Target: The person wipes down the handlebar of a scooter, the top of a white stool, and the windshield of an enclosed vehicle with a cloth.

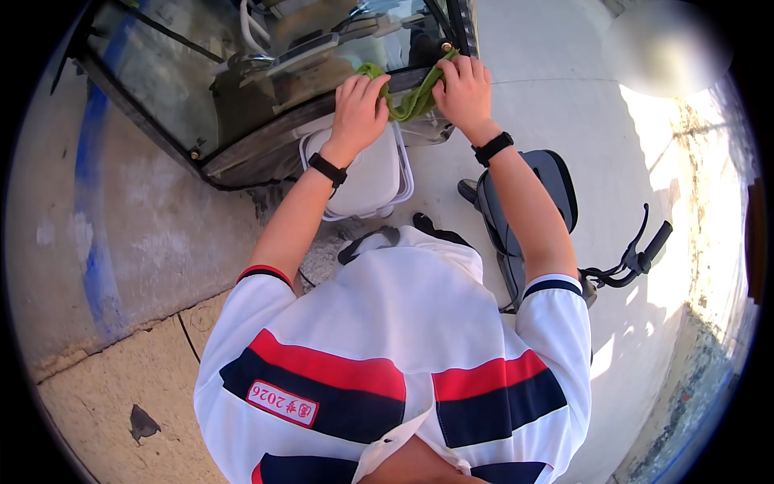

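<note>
Fingers of your left hand (359, 109) and right hand (463, 93) curl tight around the green cloth (409, 101), pressing it flat on the dark frame edge (274, 145) so it can rub there. White tub (367, 173) sits just below.

One green cloth (409, 98), two wristbands (327, 170), perhaps one bucket (367, 173).

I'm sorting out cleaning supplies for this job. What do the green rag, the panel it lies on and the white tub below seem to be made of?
The green rag, gripped by the left hand and right hand, looks like soft woven cloth: it bunches and folds. The panel seems to be glass in a dark metal frame, since it reflects and shows through. The white tub looks like matte moulded plastic.
</note>
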A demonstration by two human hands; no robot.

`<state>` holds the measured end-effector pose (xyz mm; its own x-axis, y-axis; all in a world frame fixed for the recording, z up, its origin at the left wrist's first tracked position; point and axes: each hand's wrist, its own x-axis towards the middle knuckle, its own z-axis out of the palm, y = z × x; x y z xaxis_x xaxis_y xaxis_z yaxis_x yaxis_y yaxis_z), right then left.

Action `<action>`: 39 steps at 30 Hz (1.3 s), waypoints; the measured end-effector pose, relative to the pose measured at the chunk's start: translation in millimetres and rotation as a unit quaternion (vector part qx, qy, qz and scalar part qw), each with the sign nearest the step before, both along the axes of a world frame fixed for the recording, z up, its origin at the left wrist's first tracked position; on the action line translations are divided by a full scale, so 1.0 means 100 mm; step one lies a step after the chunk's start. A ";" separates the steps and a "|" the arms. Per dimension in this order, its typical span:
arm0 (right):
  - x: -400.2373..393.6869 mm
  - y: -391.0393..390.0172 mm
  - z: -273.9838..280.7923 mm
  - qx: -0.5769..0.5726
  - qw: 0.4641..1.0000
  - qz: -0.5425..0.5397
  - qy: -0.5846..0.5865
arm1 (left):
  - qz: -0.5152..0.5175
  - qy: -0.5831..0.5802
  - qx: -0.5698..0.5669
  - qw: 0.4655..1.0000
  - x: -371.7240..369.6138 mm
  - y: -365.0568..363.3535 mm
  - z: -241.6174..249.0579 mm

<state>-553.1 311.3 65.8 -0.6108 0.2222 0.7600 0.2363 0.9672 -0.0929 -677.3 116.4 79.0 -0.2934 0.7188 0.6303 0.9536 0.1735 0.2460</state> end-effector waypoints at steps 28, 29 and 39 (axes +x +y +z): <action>0.18 0.25 -0.26 -0.288 0.922 -0.037 0.255 | -0.090 0.077 -0.148 0.982 0.37 0.73 -0.19; 0.13 0.26 -0.21 -0.296 0.919 -0.034 0.259 | -0.076 0.070 -0.157 0.982 0.38 0.67 -0.19; -0.22 0.47 0.39 -0.354 0.905 0.109 0.211 | 0.024 -0.026 -0.038 0.999 0.17 -0.13 -0.03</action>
